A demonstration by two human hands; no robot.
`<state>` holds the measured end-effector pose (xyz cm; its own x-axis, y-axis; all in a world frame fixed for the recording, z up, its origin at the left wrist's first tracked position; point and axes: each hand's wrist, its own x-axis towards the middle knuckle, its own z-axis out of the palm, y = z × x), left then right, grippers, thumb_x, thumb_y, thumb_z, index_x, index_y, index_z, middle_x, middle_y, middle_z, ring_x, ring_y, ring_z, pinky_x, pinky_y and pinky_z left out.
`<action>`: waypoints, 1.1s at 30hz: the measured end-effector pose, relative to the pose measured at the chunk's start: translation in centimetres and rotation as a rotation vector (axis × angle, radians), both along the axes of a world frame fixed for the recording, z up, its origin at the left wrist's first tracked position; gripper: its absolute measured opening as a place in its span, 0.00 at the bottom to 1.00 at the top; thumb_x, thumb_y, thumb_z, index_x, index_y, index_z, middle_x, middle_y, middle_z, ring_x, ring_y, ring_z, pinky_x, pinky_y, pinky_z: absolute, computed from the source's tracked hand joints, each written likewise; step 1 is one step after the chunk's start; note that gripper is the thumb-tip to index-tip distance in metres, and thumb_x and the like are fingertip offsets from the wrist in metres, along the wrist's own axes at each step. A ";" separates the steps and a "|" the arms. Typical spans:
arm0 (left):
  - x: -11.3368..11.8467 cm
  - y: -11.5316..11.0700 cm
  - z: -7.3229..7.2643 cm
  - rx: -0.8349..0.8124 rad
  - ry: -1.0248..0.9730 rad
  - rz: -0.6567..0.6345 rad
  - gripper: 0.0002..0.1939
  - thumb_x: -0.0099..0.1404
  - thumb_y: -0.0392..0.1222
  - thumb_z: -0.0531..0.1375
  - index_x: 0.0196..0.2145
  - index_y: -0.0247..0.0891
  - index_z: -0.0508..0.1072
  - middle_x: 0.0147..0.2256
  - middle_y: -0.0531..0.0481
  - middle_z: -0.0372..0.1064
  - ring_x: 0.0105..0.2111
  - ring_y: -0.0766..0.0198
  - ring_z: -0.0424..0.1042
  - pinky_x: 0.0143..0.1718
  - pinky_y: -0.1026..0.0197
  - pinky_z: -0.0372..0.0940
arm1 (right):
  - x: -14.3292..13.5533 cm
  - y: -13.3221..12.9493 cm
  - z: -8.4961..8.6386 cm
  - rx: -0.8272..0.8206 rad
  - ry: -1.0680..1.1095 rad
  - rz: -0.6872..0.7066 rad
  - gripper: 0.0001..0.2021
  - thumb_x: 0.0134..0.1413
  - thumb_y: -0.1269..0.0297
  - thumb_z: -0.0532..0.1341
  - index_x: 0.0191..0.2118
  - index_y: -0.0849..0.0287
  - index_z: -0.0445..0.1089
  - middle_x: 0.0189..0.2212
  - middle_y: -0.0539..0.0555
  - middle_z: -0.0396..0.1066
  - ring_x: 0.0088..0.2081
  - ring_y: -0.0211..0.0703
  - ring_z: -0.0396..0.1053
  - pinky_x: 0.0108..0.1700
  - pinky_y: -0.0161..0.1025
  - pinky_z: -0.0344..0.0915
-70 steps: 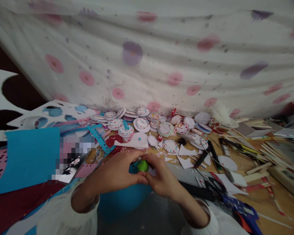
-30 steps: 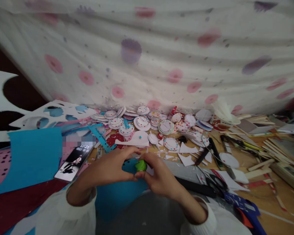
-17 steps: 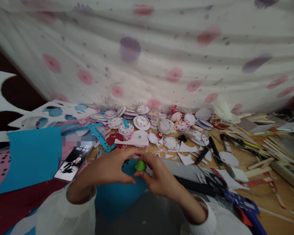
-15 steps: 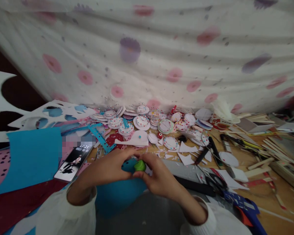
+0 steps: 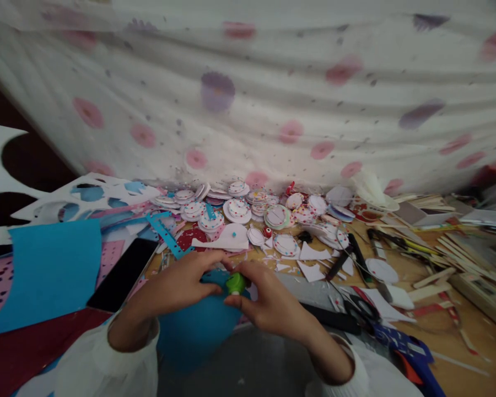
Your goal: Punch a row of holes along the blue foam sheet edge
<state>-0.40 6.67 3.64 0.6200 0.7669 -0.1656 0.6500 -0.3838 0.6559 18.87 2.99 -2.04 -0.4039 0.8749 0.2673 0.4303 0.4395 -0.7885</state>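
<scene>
Pinching a small green piece (image 5: 235,283) between the fingertips of left hand (image 5: 182,286) and right hand (image 5: 268,306), fingers of both clenched on it, just above a blue foam sheet (image 5: 198,331). Probably light and soft, easily crushed; best gripped gently at the sides. Beyond the fingers, paper discs (image 5: 240,209) scattered over the table (image 5: 458,342).

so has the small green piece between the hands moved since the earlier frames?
No. The green piece sits pinched between left hand and right hand, just below the white half-disc as before; the slight offset looks like camera motion.
</scene>
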 end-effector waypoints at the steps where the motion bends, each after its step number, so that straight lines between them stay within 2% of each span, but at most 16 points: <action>1: 0.0 0.0 0.0 -0.003 -0.004 0.001 0.22 0.54 0.32 0.58 0.48 0.42 0.71 0.51 0.51 0.71 0.52 0.54 0.68 0.52 0.58 0.61 | 0.0 0.0 0.0 -0.001 0.000 0.009 0.18 0.49 0.67 0.67 0.47 0.63 0.67 0.38 0.57 0.71 0.37 0.47 0.67 0.40 0.42 0.62; 5: 0.1 0.0 -0.2 -0.012 -0.018 0.007 0.21 0.56 0.35 0.59 0.49 0.42 0.71 0.51 0.50 0.71 0.52 0.55 0.68 0.53 0.57 0.60 | 0.8 -0.2 0.3 -0.034 -0.037 0.023 0.15 0.51 0.67 0.66 0.45 0.60 0.67 0.36 0.54 0.70 0.36 0.45 0.67 0.39 0.40 0.62; 8: 0.0 0.2 -0.5 -0.002 0.018 0.004 0.18 0.58 0.39 0.59 0.47 0.42 0.72 0.50 0.50 0.72 0.51 0.54 0.68 0.54 0.56 0.60 | 2.1 -1.3 0.5 -0.065 -0.091 -0.051 0.10 0.53 0.67 0.65 0.41 0.59 0.67 0.36 0.54 0.69 0.37 0.45 0.66 0.39 0.39 0.62; 11: -0.4 0.6 -1.5 0.012 0.035 -0.003 0.16 0.60 0.43 0.59 0.47 0.44 0.73 0.52 0.50 0.70 0.54 0.53 0.66 0.56 0.54 0.58 | 3.6 -3.3 0.1 -0.056 -0.151 -0.136 0.12 0.54 0.68 0.64 0.44 0.59 0.64 0.39 0.56 0.69 0.41 0.47 0.66 0.42 0.42 0.62; 14: -0.6 1.2 -2.6 0.035 0.036 0.046 0.18 0.61 0.48 0.59 0.48 0.44 0.73 0.54 0.48 0.68 0.56 0.50 0.64 0.58 0.52 0.56 | 4.7 -5.7 -0.8 -0.024 -0.256 -0.199 0.16 0.54 0.70 0.63 0.49 0.60 0.62 0.43 0.59 0.69 0.45 0.51 0.65 0.46 0.46 0.62; 18: -0.3 1.4 -3.0 -0.004 -0.044 0.071 0.20 0.59 0.52 0.59 0.47 0.42 0.73 0.49 0.47 0.72 0.50 0.51 0.69 0.52 0.56 0.63 | 5.0 -8.1 -2.2 0.037 -0.488 -0.150 0.17 0.52 0.77 0.60 0.48 0.59 0.65 0.47 0.60 0.68 0.46 0.53 0.64 0.46 0.47 0.63; 20: -0.3 1.1 -2.9 -0.041 -0.067 0.108 0.21 0.59 0.54 0.59 0.47 0.41 0.73 0.47 0.47 0.74 0.48 0.50 0.71 0.48 0.56 0.66 | 5.0 -8.7 -2.5 0.062 -0.533 -0.123 0.18 0.53 0.80 0.58 0.50 0.60 0.65 0.48 0.61 0.67 0.46 0.51 0.64 0.47 0.46 0.64; 24: -1.0 0.3 -2.7 -0.037 -0.079 0.191 0.24 0.56 0.57 0.60 0.47 0.41 0.73 0.47 0.46 0.74 0.47 0.49 0.72 0.45 0.56 0.68 | 5.2 -9.5 -2.3 0.043 -0.489 -0.126 0.17 0.54 0.78 0.59 0.50 0.62 0.65 0.48 0.61 0.67 0.47 0.51 0.64 0.49 0.46 0.64; 28: -1.9 -1.0 -2.4 0.005 -0.057 0.241 0.23 0.54 0.58 0.61 0.42 0.41 0.75 0.41 0.47 0.76 0.42 0.49 0.73 0.41 0.57 0.68 | 5.3 -9.6 -2.3 0.044 -0.379 -0.151 0.19 0.52 0.77 0.61 0.51 0.61 0.65 0.47 0.59 0.67 0.49 0.51 0.63 0.51 0.47 0.63; 33: -2.9 -3.2 -3.0 -0.057 -0.128 0.271 0.21 0.56 0.56 0.61 0.42 0.40 0.74 0.39 0.48 0.75 0.41 0.50 0.73 0.39 0.58 0.68 | 4.8 -7.8 -2.9 0.107 -0.184 -0.172 0.19 0.53 0.75 0.61 0.52 0.59 0.63 0.46 0.60 0.67 0.48 0.51 0.64 0.50 0.46 0.64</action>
<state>-3.33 3.48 0.67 0.4124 0.8990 -0.1474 0.6347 -0.1675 0.7544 23.64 -4.79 -4.92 -0.3019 0.9057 0.2978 0.6380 0.4240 -0.6428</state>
